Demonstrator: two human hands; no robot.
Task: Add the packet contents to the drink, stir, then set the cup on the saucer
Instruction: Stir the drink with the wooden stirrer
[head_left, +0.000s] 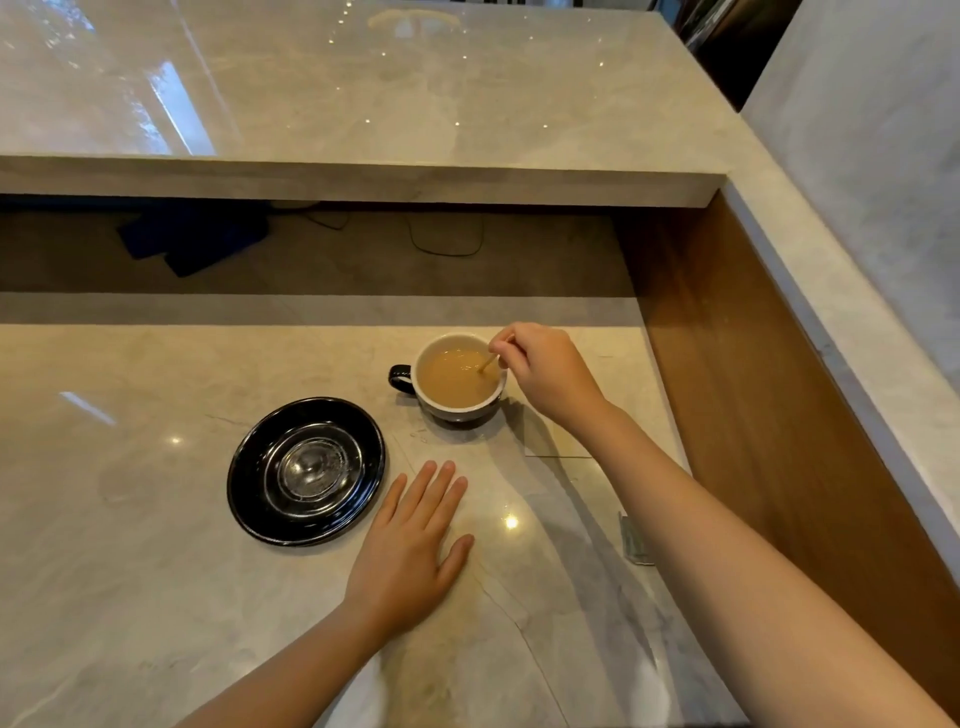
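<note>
A dark cup (453, 410) with a white inside and a black handle on its left stands on the marble counter, holding a light brown milky drink (452, 376). My right hand (545, 374) is over the cup's right rim, fingers shut on a thin wooden stir stick (488, 362) whose tip dips into the drink. A glossy black saucer (249, 493) lies bare to the cup's lower left, apart from it. My left hand (410, 551) rests flat on the counter beside the saucer's right edge, fingers spread, holding nothing. A small packet (635, 540) lies near the counter's right edge, partly hidden by my right forearm.
A raised marble ledge (363, 182) runs across behind the cup, with a dark recess under it holding a blue cloth (192, 239) and black cables (447, 239). A wooden side wall (753, 389) bounds the counter on the right.
</note>
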